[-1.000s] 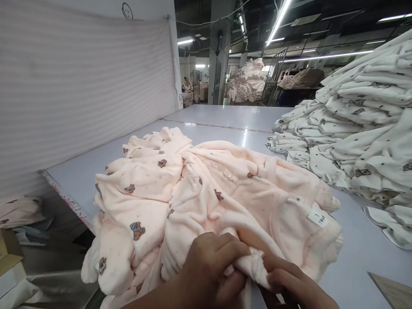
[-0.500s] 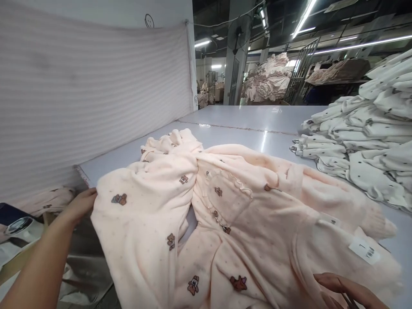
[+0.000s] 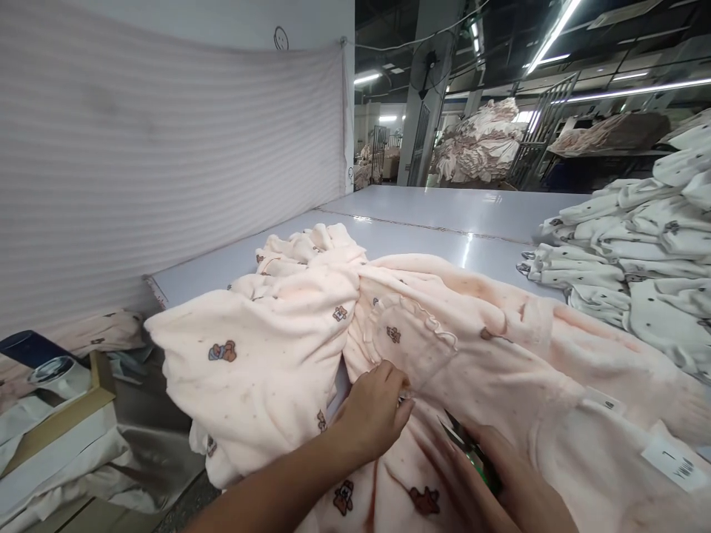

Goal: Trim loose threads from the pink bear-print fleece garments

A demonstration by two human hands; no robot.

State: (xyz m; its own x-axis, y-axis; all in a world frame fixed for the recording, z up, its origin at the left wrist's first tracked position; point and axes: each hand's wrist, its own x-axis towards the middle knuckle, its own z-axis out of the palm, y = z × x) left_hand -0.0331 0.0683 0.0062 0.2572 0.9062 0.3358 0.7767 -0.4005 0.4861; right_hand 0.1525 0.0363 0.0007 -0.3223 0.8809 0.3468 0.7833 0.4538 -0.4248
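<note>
A pale pink fleece garment (image 3: 289, 348) printed with small bears lies bunched over the near edge of a grey table (image 3: 444, 215). My left hand (image 3: 375, 411) pinches the fabric just below its ruffled pocket (image 3: 414, 337), fingers closed on the cloth. My right hand (image 3: 508, 485) sits low at the right, curled round a small tool with a dark tip and green body (image 3: 472, 451), resting on the garment. A white tag (image 3: 675, 463) with a barcode hangs at the garment's right end.
A tall stack of folded white printed garments (image 3: 638, 252) fills the table's right side. A striped cloth screen (image 3: 138, 163) stands to the left. Below the table's left edge lie boxes, plastic bags and a dark round object (image 3: 33, 355). More heaps of fabric (image 3: 478, 141) stand far behind.
My left hand has left the garment's left edge and moved to the middle, pinching below the pocket. My right hand has come further into view with the tool. The view has shifted left.
</note>
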